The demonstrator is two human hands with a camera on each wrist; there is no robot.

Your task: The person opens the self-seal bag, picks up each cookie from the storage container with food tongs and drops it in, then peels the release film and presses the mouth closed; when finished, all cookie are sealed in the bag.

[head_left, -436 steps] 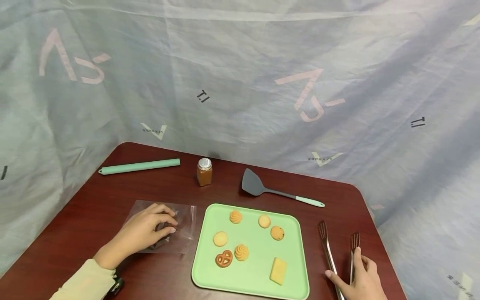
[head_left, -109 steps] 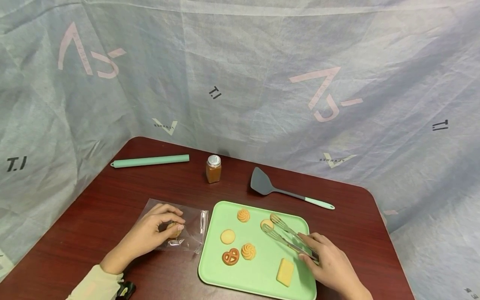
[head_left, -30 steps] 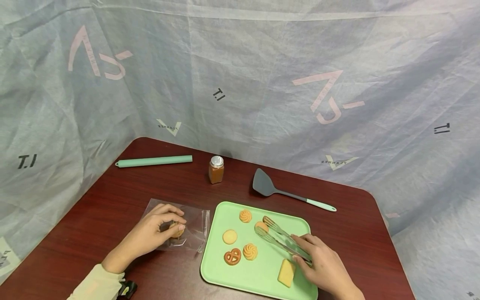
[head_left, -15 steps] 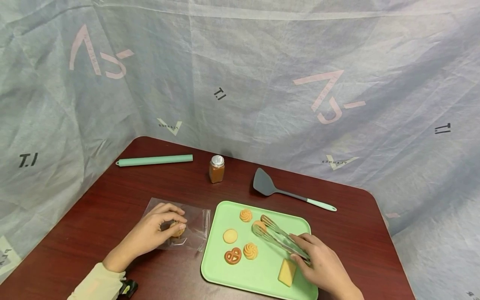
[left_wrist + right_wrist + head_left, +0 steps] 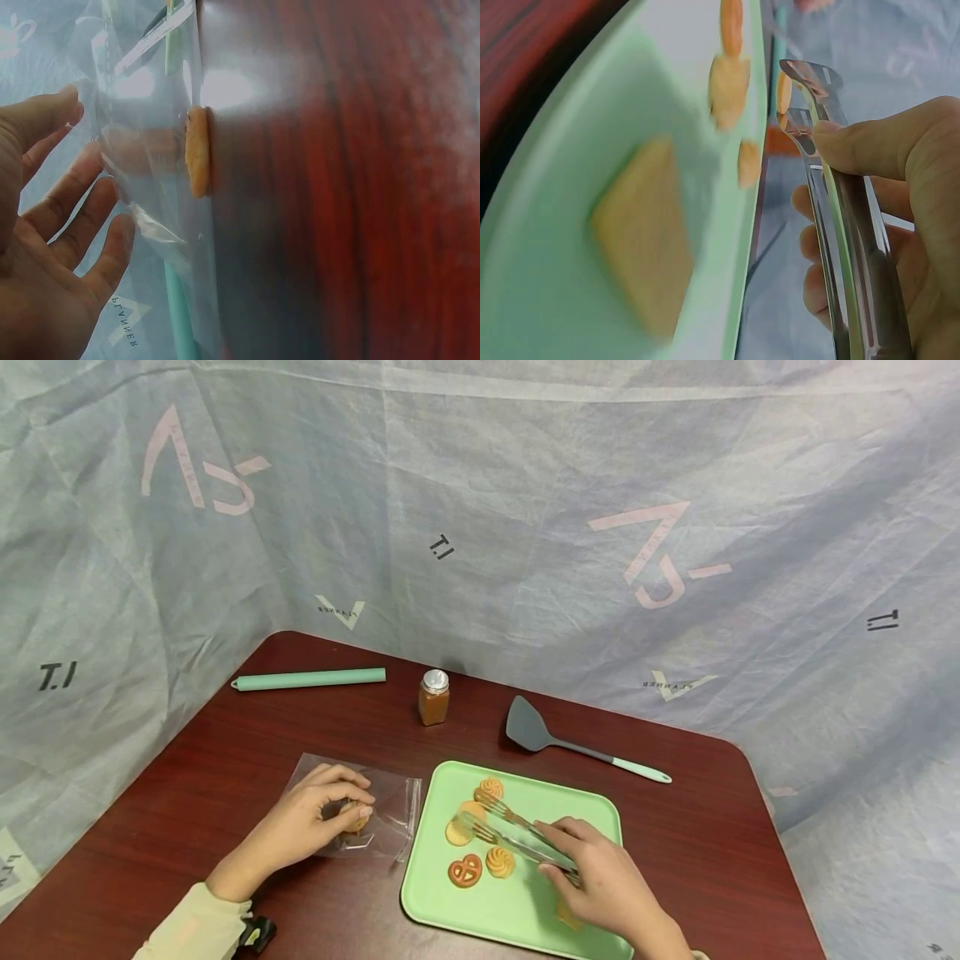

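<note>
My right hand (image 5: 603, 877) grips metal tongs (image 5: 517, 835) over the green tray (image 5: 517, 927). Between the tong tips is a round cookie (image 5: 784, 92), raised above the tray in the right wrist view. In the head view it overlaps another plain round cookie (image 5: 457, 832). My left hand (image 5: 315, 814) is over a clear zip bag (image 5: 390, 806), fingers loosely bent and fingertips at its film. Inside the bag is a cookie (image 5: 197, 152), partly behind the hand in the head view. The tray also holds two swirl cookies (image 5: 500, 862), a pretzel cookie (image 5: 465, 871) and a rectangular biscuit (image 5: 568, 915).
Behind the tray lies a grey spatula (image 5: 528, 727) with a pale green handle. A jar (image 5: 433, 700) of brown contents with a silver lid stands at the back, beside a green rolling pin (image 5: 311, 679). Printed cloth (image 5: 480, 527) hangs behind the dark red table (image 5: 225, 760).
The speckled cookie went from tray to bag between the two oldest frames. Since then the tongs closed on a round cookie and carried it left. My left hand stays at the bag.
</note>
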